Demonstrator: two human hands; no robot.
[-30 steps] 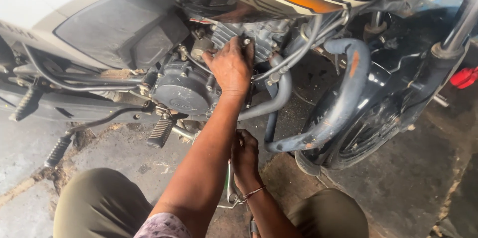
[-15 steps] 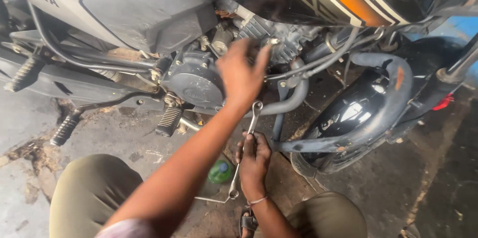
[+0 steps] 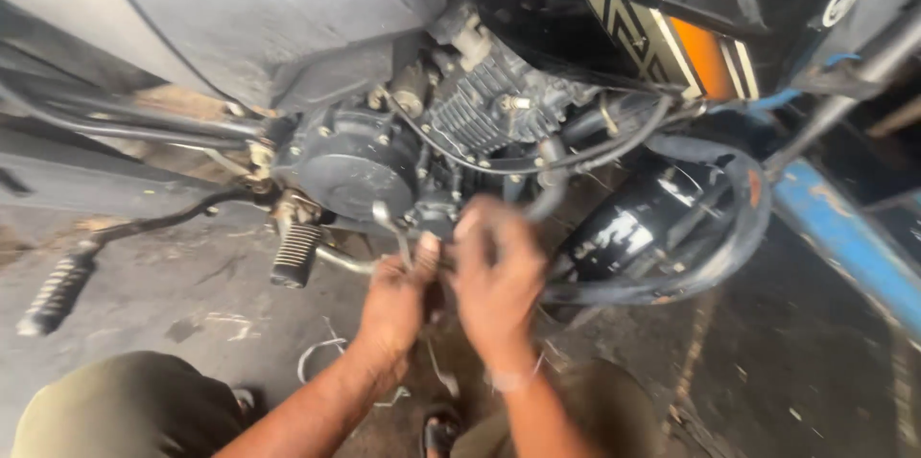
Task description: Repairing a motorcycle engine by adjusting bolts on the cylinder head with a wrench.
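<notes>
I crouch beside a motorcycle engine with a round dark side cover. Both my hands meet just below that cover. My left hand is closed around a thin metal spanner, whose head sticks up toward the cover's lower edge. My right hand, with a band on its wrist, is motion-blurred. Its fingers curl right beside the left hand near the spanner's shaft, and its grip is unclear.
A ribbed footpeg hangs left of my hands, and a second peg sits farther left. A curved dark guard bar and a glossy black pipe lie to the right, with a blue bar beyond. My knee is at the lower left.
My left hand has dropped from the upper engine down to my right hand. The spanner has risen with the hands toward the side cover. The view has shifted closer.
</notes>
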